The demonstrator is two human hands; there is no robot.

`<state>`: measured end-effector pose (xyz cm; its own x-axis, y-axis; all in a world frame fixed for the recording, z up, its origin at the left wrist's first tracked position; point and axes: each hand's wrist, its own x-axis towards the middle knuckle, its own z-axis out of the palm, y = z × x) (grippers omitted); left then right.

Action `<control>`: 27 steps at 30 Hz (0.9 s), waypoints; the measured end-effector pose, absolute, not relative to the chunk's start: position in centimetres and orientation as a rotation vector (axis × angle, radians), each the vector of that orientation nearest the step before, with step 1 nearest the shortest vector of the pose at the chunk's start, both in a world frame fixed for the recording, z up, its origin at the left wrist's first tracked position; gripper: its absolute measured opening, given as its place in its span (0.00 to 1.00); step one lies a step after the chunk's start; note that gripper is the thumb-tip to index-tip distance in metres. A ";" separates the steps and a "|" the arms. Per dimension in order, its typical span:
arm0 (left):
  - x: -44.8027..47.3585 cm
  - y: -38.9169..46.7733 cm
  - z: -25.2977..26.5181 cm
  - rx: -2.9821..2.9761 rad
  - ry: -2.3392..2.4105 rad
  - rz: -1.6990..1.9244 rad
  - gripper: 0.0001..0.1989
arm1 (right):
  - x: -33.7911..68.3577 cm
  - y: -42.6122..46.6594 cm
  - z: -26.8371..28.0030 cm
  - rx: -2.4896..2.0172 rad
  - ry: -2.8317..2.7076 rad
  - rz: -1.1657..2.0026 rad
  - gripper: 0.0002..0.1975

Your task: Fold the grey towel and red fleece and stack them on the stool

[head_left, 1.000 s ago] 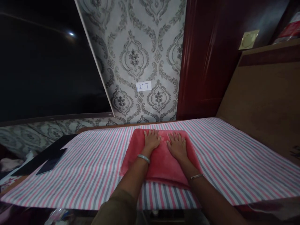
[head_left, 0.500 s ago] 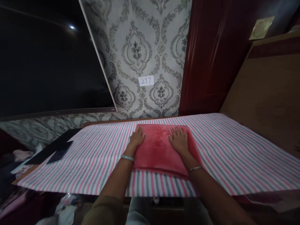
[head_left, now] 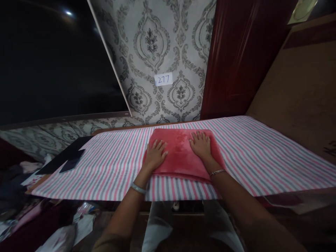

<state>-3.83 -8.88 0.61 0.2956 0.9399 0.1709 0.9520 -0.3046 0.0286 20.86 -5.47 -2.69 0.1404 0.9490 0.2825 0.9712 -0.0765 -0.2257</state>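
A folded red plush cloth (head_left: 177,154) lies flat on a striped tablecloth (head_left: 110,164), its layered folded edge facing me. My left hand (head_left: 155,154) rests on the cloth's left side, fingers spread and pointing away from me. On the right side, my right hand (head_left: 201,144) lies flat with its fingers apart, close to the far right corner. Both palms press on top of the cloth and neither grips it. A pale bangle is on my left wrist, and a thin metal one is on the right.
A dark phone (head_left: 72,161) lies at the table's left end. Behind the table stand a large black screen (head_left: 57,66) and a patterned wall with a paper label (head_left: 163,79) reading 277. A big cardboard box (head_left: 301,91) borders the right side. Clothes are heaped at lower left.
My left hand has slid toward me and slightly inward along the cloth's left side. My right hand stays near the same spot on it. The view has tilted down a little.
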 end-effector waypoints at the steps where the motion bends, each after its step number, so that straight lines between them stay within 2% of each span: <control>1: -4.3 -8.9 0.1 -2.452 -1.886 -0.241 0.28 | 20.9 -5.5 -2.7 -2.073 -1.851 -0.077 0.29; 4: -6.1 -8.6 -1.1 -2.461 -1.985 -0.333 0.28 | 21.1 -5.4 -2.6 -2.075 -1.849 -0.061 0.29; 10: -7.2 -8.5 -2.0 -2.454 -1.888 -0.473 0.26 | 19.5 -6.0 0.3 -2.155 -1.826 0.090 0.29; 14: -7.0 -8.4 -2.1 -2.463 -1.859 -0.504 0.25 | 14.1 -8.3 1.5 -1.851 -2.001 -0.008 0.31; 19: -7.1 -8.3 -2.2 -2.466 -1.851 -0.520 0.25 | 9.5 -11.2 -0.6 -1.652 -2.245 0.179 0.30; 27: -7.4 -7.9 -2.5 -2.470 -1.838 -0.559 0.25 | 17.0 -12.7 -2.2 -1.877 -2.131 0.090 0.31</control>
<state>-7.36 -7.94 -2.52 0.2461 0.9250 0.2895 0.9295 -0.3099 0.2002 16.98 -12.69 -2.20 -0.1019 0.9781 0.1815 0.9593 0.1449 -0.2423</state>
